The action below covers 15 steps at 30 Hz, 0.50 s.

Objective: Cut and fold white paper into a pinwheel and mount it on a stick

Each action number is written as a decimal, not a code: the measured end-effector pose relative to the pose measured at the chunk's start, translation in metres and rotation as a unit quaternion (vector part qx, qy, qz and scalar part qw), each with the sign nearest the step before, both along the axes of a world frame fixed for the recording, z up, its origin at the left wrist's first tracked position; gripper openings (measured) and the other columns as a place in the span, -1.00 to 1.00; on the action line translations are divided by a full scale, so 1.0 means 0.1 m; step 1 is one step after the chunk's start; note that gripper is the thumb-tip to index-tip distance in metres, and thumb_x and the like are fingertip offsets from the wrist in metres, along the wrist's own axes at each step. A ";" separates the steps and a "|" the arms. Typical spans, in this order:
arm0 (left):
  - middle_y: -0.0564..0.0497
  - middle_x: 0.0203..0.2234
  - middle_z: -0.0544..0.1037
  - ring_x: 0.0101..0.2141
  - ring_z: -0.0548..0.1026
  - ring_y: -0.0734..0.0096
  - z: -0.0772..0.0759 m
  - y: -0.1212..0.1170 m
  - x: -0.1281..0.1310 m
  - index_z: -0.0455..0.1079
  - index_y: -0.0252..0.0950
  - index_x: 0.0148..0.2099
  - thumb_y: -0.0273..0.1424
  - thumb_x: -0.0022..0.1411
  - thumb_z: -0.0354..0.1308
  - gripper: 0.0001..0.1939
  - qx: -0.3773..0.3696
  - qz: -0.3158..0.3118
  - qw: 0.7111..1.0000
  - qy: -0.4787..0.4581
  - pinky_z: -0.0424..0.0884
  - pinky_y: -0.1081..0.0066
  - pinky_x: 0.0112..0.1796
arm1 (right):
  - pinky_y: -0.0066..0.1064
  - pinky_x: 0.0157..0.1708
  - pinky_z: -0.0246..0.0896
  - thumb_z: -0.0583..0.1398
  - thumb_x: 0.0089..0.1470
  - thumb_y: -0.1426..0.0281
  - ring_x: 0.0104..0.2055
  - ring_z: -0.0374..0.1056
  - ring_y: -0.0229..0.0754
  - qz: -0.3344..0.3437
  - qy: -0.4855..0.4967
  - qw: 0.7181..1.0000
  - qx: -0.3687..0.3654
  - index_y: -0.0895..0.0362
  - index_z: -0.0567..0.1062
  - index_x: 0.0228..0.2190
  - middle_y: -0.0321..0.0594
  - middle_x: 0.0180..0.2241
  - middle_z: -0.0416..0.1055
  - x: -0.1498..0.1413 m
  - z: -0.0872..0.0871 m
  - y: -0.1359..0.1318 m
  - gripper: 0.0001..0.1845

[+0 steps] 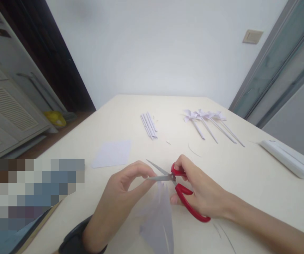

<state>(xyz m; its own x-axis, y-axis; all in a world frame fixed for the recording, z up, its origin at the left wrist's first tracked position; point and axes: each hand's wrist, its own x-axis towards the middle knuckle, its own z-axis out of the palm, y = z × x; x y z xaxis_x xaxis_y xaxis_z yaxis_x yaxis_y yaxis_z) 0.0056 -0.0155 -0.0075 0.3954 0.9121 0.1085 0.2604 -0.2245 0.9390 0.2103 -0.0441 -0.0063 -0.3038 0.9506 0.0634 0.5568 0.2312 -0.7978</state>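
My right hand [194,190] grips a pair of red-handled scissors [191,204], its fingers through the loops. The blades are parted and point left toward my other hand. My left hand [128,190] pinches the top of a thin white sheet of paper [157,225], which hangs below the fingertips, blurred and slit near the top. The lower blade lies across the fingertips, just above the paper. A flat square of white paper [113,154] rests on the table beyond my left hand.
Several rolled paper sticks [149,126] lie mid-table. Several paper pinwheels [207,120] on sticks lie at the far right. A long white case-like object [289,158] sits at the table's right edge. Thin paper scraps [194,151] are scattered about. A white wall [162,46] stands behind.
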 end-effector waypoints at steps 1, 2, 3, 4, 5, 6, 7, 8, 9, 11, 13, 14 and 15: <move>0.09 -0.41 0.44 -0.32 0.40 0.41 0.00 0.00 0.00 0.34 -0.22 -0.37 -0.43 0.16 0.10 -0.96 -0.003 -0.005 1.000 -0.005 0.27 0.46 -0.26 | -0.43 -0.49 0.10 0.22 -0.13 0.30 -0.47 0.07 -0.29 -0.003 -0.005 1.000 0.012 0.05 0.12 -0.33 -0.37 -0.43 0.20 -0.01 -0.01 0.00 -0.61; 0.10 -0.41 0.44 -0.32 0.40 0.41 -0.01 0.01 0.00 0.34 -0.22 -0.38 -0.44 0.14 0.12 -0.96 -0.006 -0.011 1.000 -0.010 0.27 0.47 -0.27 | -0.43 -0.48 0.11 0.22 -0.14 0.32 -0.46 0.08 -0.28 -0.005 -0.011 1.000 0.026 0.05 0.12 -0.32 -0.36 -0.42 0.22 -0.01 -0.02 -0.01 -0.62; 0.10 -0.42 0.44 -0.33 0.40 0.41 -0.01 0.01 -0.01 0.34 -0.22 -0.38 -0.44 0.13 0.13 -0.96 -0.008 -0.014 1.000 -0.016 0.26 0.47 -0.27 | -0.42 -0.47 0.11 0.21 -0.14 0.35 -0.44 0.09 -0.27 -0.008 -0.020 0.999 0.042 0.05 0.12 -0.32 -0.35 -0.40 0.23 -0.02 -0.03 -0.01 -0.63; 0.10 -0.43 0.44 -0.33 0.40 0.41 -0.02 0.01 -0.01 0.34 -0.22 -0.39 -0.44 0.12 0.14 -0.96 -0.009 -0.016 1.000 -0.021 0.26 0.47 -0.28 | -0.42 -0.46 0.11 0.20 -0.15 0.39 -0.43 0.11 -0.26 -0.011 -0.030 0.998 0.057 0.06 0.13 -0.32 -0.34 -0.39 0.23 -0.03 -0.05 -0.01 -0.64; 0.10 -0.43 0.43 -0.34 0.40 0.41 -0.03 0.01 -0.01 0.35 -0.23 -0.39 -0.44 0.11 0.15 -0.95 -0.011 -0.014 0.999 -0.027 0.26 0.47 -0.28 | -0.41 -0.44 0.11 0.18 -0.16 0.43 -0.42 0.12 -0.26 -0.013 -0.042 0.997 0.071 0.06 0.14 -0.32 -0.33 -0.37 0.24 -0.04 -0.06 -0.01 -0.66; 0.10 -0.44 0.43 -0.34 0.39 0.41 -0.03 0.01 -0.01 0.35 -0.23 -0.40 -0.43 0.11 0.16 -0.95 -0.013 -0.012 0.999 -0.033 0.25 0.48 -0.28 | -0.41 -0.43 0.12 0.17 -0.17 0.46 -0.41 0.13 -0.26 -0.015 -0.051 0.995 0.081 0.06 0.15 -0.31 -0.33 -0.35 0.23 -0.04 -0.07 -0.01 -0.66; 0.10 -0.45 0.43 -0.34 0.39 0.41 -0.04 0.00 -0.01 0.35 -0.23 -0.40 -0.42 0.11 0.16 -0.95 -0.015 -0.009 0.999 -0.040 0.25 0.48 -0.29 | -0.41 -0.43 0.11 0.16 -0.18 0.47 -0.40 0.14 -0.26 -0.016 -0.056 0.994 0.089 0.06 0.16 -0.31 -0.33 -0.33 0.23 -0.05 -0.08 0.00 -0.66; 0.10 -0.45 0.43 -0.34 0.38 0.41 -0.04 -0.01 -0.01 0.35 -0.23 -0.40 -0.42 0.10 0.16 -0.94 -0.018 -0.005 0.999 -0.047 0.25 0.48 -0.28 | -0.41 -0.43 0.11 0.16 -0.19 0.48 -0.40 0.14 -0.27 -0.015 -0.059 0.994 0.095 0.06 0.16 -0.31 -0.33 -0.32 0.23 -0.05 -0.08 0.00 -0.65; 0.10 -0.45 0.44 -0.34 0.38 0.41 -0.04 -0.02 0.00 0.34 -0.24 -0.41 -0.42 0.10 0.17 -0.94 -0.022 -0.004 0.998 -0.056 0.24 0.48 -0.28 | -0.42 -0.44 0.11 0.16 -0.19 0.48 -0.41 0.14 -0.27 -0.014 -0.059 0.993 0.098 0.06 0.16 -0.30 -0.33 -0.32 0.22 -0.05 -0.09 0.00 -0.65; 0.10 -0.45 0.44 -0.34 0.39 0.41 -0.04 -0.04 0.01 0.35 -0.24 -0.41 -0.43 0.09 0.18 -0.94 -0.035 -0.005 0.997 -0.075 0.25 0.48 -0.29 | -0.43 -0.47 0.10 0.16 -0.20 0.47 -0.43 0.13 -0.29 -0.016 -0.058 0.993 0.104 0.05 0.16 -0.31 -0.34 -0.33 0.22 -0.06 -0.10 0.00 -0.64; 0.10 -0.44 0.44 -0.34 0.39 0.42 -0.05 -0.05 0.01 0.35 -0.24 -0.42 -0.47 0.09 0.17 -0.93 -0.044 -0.006 0.995 -0.091 0.25 0.49 -0.30 | -0.45 -0.49 0.08 0.16 -0.20 0.48 -0.45 0.11 -0.29 -0.024 -0.062 0.992 0.111 0.04 0.16 -0.32 -0.36 -0.34 0.22 -0.08 -0.10 0.00 -0.64; 0.10 -0.44 0.44 -0.34 0.39 0.42 -0.05 -0.06 0.02 0.35 -0.24 -0.42 -0.48 0.09 0.16 -0.93 -0.045 -0.006 0.994 -0.096 0.25 0.50 -0.30 | -0.45 -0.50 0.08 0.16 -0.20 0.49 -0.45 0.11 -0.30 -0.028 -0.062 0.991 0.113 0.04 0.16 -0.32 -0.36 -0.34 0.22 -0.08 -0.11 -0.01 -0.64; 0.10 -0.44 0.44 -0.34 0.39 0.42 -0.05 -0.06 0.02 0.35 -0.23 -0.41 -0.49 0.10 0.15 -0.93 -0.045 -0.004 0.994 -0.098 0.25 0.50 -0.30 | -0.45 -0.50 0.08 0.16 -0.20 0.49 -0.46 0.10 -0.30 -0.030 -0.060 0.991 0.112 0.04 0.15 -0.32 -0.37 -0.36 0.22 -0.09 -0.11 -0.01 -0.65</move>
<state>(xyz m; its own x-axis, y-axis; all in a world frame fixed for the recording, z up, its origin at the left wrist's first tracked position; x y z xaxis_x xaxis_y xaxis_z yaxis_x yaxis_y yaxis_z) 0.0076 -0.0216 -0.0122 0.3824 0.9182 0.1031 0.0688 -0.1395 0.9878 0.2013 -0.0454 -0.0175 -0.2644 0.9336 0.2420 0.6632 0.3582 -0.6571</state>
